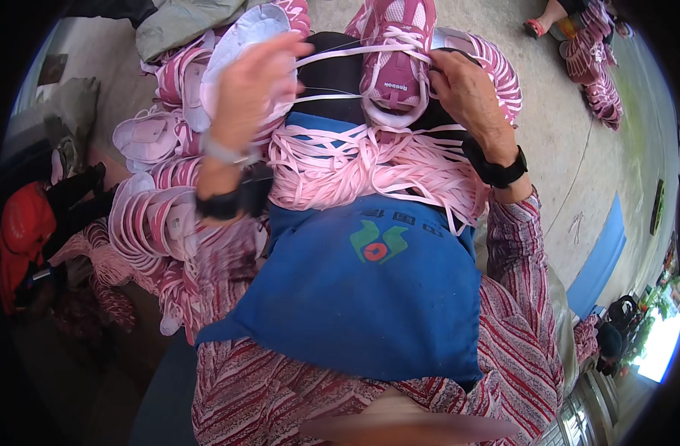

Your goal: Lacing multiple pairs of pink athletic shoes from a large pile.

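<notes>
A pink and burgundy sneaker upper [396, 70] lies between my knees, its tongue end toward me. White-pink shoelace [347, 53] crosses its eyelets and stretches fairly straight leftward to my left hand [254, 85], which is raised and blurred by motion. Below it, a second strand runs left from the upper toward the same hand. At the upper's right eyelet edge, my right hand [470, 93] is closed, thumb and fingers pinched on lace there; the fingertips are partly hidden. A heap of loose pink laces [332, 167] rests on my lap over a blue apron [369, 297].
Nested stacks of pink uppers [158, 215] crowd my left side. More uppers [596, 74] lie on the concrete floor at far right, near another person's foot in a red sandal [534, 28]. A blue strip [596, 256] lies right. A red item [27, 223] is at far left.
</notes>
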A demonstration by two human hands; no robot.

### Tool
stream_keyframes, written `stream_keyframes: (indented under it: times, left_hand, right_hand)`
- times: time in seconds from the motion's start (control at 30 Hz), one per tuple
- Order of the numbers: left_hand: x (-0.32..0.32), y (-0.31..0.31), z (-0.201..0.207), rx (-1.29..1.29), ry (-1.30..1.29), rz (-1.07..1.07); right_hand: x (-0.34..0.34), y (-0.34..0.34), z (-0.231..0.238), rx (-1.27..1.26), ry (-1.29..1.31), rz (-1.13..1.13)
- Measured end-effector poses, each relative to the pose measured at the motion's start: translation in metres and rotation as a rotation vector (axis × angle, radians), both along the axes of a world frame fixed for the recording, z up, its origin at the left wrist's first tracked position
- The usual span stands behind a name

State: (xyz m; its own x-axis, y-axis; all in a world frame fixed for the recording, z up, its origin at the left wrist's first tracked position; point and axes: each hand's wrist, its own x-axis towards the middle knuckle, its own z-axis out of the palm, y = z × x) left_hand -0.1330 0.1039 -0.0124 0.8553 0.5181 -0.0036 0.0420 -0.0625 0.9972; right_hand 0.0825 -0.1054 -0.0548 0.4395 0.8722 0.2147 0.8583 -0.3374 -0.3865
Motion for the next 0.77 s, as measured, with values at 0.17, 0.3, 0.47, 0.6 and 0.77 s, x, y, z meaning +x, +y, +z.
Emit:
stream_keyframes:
  times: [0.17,0.3,0.47,0.6,0.77]
  left_hand:
    - [0.059,-0.025,-0.055,0.519,0.191,-0.053]
    - [0.077,-0.025,-0.064,0.487,0.241,-0.074]
    - [0.078,-0.004,-0.072,0.732,0.129,0.066]
    - [0.064,-0.014,-0.044,0.388,0.071,0.103]
    - [0.033,-0.02,-0.032,-0.023,0.104,0.107]
  right_hand:
    - [0.009,-0.001,0.006,0.042,0.011,0.075]
    - [0.039,-0.004,0.008,0.032,-0.18,-0.089]
    - [0.04,-0.012,0.005,0.077,0.056,-0.095]
    - [0.02,-0.032,0.024,-0.047,0.367,-0.181]
    - [0.009,-0.045,0.012,-0.109,0.41,-0.011]
